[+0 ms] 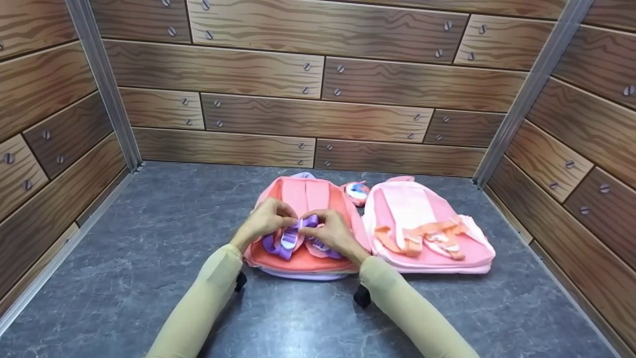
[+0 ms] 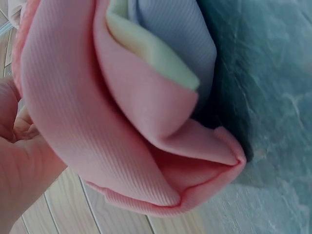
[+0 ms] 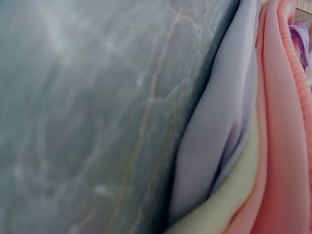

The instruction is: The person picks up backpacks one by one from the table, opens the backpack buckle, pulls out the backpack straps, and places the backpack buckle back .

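A coral pink backpack (image 1: 305, 194) lies with its strap side up on the grey table. Over its middle, the fingertips of my left hand (image 1: 266, 218) and right hand (image 1: 335, 231) meet at a purple strap (image 1: 311, 221) and pinch it from both sides. Below the left fingers sits a pale strap buckle (image 1: 288, 240) with a loose purple tail. In the left wrist view, folded pink side fabric (image 2: 68, 97) hides much of my left hand. The right wrist view shows the backpack's layered edge (image 3: 287, 122), with my right hand out of sight.
To the right lies a lighter pink backpack (image 1: 392, 199) with orange straps (image 1: 427, 228) bundled on it. A small round coral item (image 1: 357, 193) with a printed face sits between the backpacks at the back. Wood-patterned walls (image 1: 318, 114) enclose the table (image 1: 174, 238) at the back and sides.
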The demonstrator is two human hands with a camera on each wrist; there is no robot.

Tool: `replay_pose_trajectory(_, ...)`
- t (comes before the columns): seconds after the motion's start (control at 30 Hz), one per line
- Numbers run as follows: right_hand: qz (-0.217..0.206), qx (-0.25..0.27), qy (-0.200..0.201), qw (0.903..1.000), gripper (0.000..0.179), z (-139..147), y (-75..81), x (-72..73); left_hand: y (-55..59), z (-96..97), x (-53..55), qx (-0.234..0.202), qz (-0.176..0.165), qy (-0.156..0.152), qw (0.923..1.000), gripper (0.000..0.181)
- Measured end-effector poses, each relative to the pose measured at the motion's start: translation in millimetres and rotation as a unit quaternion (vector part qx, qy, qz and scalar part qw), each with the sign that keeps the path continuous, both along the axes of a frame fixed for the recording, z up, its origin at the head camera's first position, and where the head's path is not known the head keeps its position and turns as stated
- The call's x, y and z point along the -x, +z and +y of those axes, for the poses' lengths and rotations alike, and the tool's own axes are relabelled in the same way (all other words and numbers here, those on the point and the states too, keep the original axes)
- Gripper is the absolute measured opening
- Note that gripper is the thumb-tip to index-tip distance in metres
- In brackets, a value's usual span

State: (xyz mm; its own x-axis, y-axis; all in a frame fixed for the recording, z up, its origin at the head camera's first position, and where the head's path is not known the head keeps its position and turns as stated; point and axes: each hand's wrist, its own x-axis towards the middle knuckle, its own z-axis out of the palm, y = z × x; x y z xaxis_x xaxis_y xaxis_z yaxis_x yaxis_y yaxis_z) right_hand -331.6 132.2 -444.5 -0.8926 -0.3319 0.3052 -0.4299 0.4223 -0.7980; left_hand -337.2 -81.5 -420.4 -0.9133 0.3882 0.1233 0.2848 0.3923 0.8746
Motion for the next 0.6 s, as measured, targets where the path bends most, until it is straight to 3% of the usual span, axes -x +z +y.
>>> replay_pose_trajectory(0.2,0.001,-0.001,-0.005,1.0,0.025,0.3,0.8,-0.7,-0.5,-5.3,-0.5,-0.029,-0.025,-0.008,0.9993,0.013)
replay_pose_trajectory(0.6,-0.001,0.013,0.001,0.9999,0.026,0.1,0.0,-0.7,-2.3,-2.6,0.0,-0.011,-0.003,-0.008,0.9999,0.01)
